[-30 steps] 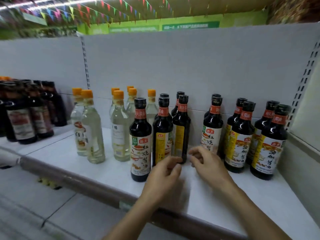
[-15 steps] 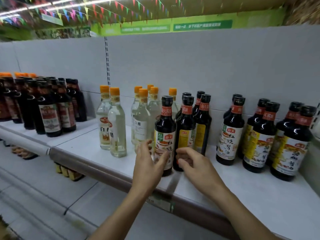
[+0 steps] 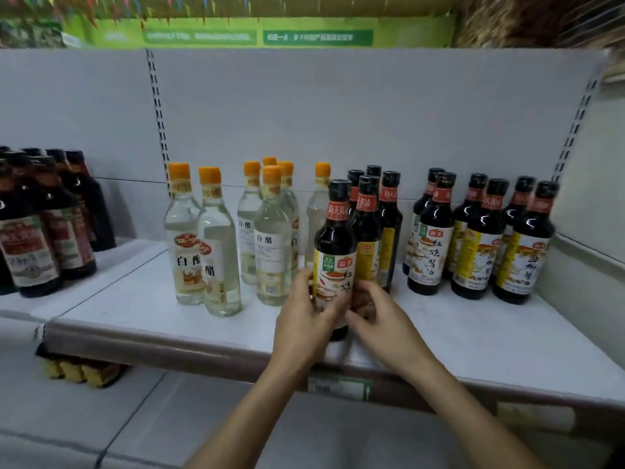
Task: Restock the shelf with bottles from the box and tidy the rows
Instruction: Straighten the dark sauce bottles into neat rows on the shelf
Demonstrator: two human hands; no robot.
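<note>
left hand [image 3: 302, 319] and right hand [image 3: 382, 321] now both clasp the lower body of the front dark bottle [image 3: 334, 255], fingers curled round its label; half a second ago they hovered open; bottle upright near the shelf [image 3: 473, 336] front edge, ahead of its dark row [image 3: 370, 228], just beside the clear vinegar bottles [image 3: 272, 252]; tidying begun, probably a push back into line

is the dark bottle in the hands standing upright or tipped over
Upright: the dark bottle stands cap up on the shelf, left hand and right hand gripping its label.
</note>
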